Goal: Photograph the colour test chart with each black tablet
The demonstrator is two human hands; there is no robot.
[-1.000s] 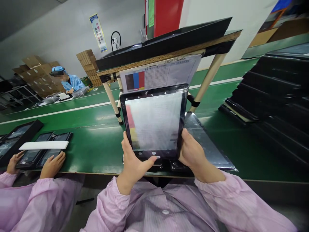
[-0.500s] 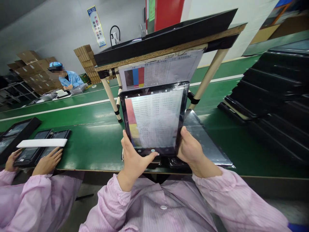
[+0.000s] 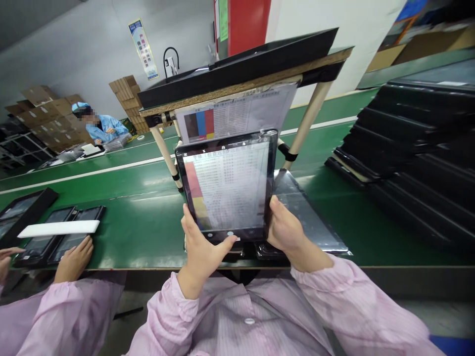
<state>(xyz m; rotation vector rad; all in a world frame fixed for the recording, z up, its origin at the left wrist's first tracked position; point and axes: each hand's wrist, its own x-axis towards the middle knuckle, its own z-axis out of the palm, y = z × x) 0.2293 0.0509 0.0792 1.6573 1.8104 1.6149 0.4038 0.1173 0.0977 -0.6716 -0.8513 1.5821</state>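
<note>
A black-framed tablet (image 3: 230, 190) is held up in front of me, its camera screen showing a printed sheet with colour blocks. My left hand (image 3: 202, 247) grips its lower left edge, with the thumb by the round shutter button at the bottom of the screen. Around the lower right edge, my right hand (image 3: 285, 225) is closed, thumb on the front rim. Behind the tablet, the printed sheet (image 3: 237, 116) with colour blocks hangs below a shelf. A flat, film-covered silvery panel (image 3: 315, 217) lies on the bench right of the tablet.
The wooden-edged shelf (image 3: 245, 84) on pale pipe legs carries a black tray (image 3: 241, 64). Stacked black trays (image 3: 415, 133) stand at right. On the left, a co-worker's hand (image 3: 76, 259) touches tablets beneath a white strip (image 3: 59, 228). Another person (image 3: 106, 128) sits across the green bench (image 3: 137, 207).
The view has shifted slightly, so the shelf and tablet appear further left. More of the sheet's heading now shows on the screen. The co-worker's left hand has moved left, off the tablets.
</note>
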